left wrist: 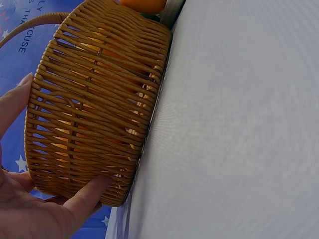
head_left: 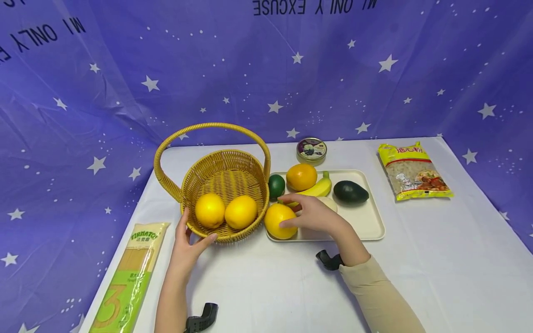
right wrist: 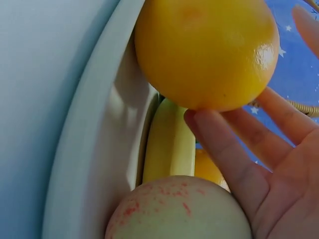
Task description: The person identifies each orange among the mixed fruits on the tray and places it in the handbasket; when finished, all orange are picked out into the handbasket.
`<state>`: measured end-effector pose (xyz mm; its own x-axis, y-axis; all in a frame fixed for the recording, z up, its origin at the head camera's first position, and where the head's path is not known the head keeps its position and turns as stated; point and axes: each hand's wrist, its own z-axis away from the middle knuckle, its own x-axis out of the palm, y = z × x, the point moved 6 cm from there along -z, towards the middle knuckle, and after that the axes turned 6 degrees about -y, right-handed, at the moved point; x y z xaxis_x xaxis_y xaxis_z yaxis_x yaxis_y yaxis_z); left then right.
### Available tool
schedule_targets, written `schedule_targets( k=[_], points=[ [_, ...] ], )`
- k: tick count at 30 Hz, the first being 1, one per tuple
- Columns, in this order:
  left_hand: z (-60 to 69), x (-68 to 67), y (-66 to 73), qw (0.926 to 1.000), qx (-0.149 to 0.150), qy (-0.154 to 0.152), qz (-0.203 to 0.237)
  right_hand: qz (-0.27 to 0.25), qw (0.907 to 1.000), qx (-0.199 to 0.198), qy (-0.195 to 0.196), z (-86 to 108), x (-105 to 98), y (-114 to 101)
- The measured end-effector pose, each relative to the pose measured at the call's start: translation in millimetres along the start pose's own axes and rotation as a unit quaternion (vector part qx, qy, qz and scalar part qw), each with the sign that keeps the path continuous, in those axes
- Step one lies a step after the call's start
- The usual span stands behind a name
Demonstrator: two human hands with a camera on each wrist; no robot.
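My left hand [head_left: 185, 245] braces the near left side of a wicker basket [head_left: 225, 237], its thumb and fingers spread along the wall. Two yellow-orange oranges [head_left: 210, 210] lie in the basket. My right hand [head_left: 314, 213] reaches around another orange [head_left: 276, 224] at the tray's near left corner. Fingertips meet that orange in the right wrist view, while the thumb [right wrist: 306, 30] stands apart from it. Under the hand sits a pale peach [right wrist: 179, 211], mostly covered in the head view. Behind it lies a banana [head_left: 318, 188].
The cream tray [head_left: 374, 226] also bears a dark avocado [head_left: 351, 192], a deeper orange [head_left: 301, 176] and a green fruit [head_left: 276, 186] partly hidden by the basket. A round tin [head_left: 311, 150] stands behind. Spaghetti [head_left: 129, 277] lies left, a yellow pasta bag [head_left: 414, 171] right.
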<state>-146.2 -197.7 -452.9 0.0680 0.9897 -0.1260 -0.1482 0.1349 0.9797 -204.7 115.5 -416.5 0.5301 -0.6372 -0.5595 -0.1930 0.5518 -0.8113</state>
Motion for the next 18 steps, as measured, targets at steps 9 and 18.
schedule_targets(
  k=[9,18],
  points=[
    [-0.1,-0.1,1.3,1.0000,0.003,0.001,-0.004,0.063,0.9980,0.007,0.003,-4.2,7.9,-5.8],
    [1.0,0.6,2.6,1.0000,0.005,0.003,-0.006,0.087,0.9961,0.017,0.007,-5.8,10.9,-7.8]
  ],
)
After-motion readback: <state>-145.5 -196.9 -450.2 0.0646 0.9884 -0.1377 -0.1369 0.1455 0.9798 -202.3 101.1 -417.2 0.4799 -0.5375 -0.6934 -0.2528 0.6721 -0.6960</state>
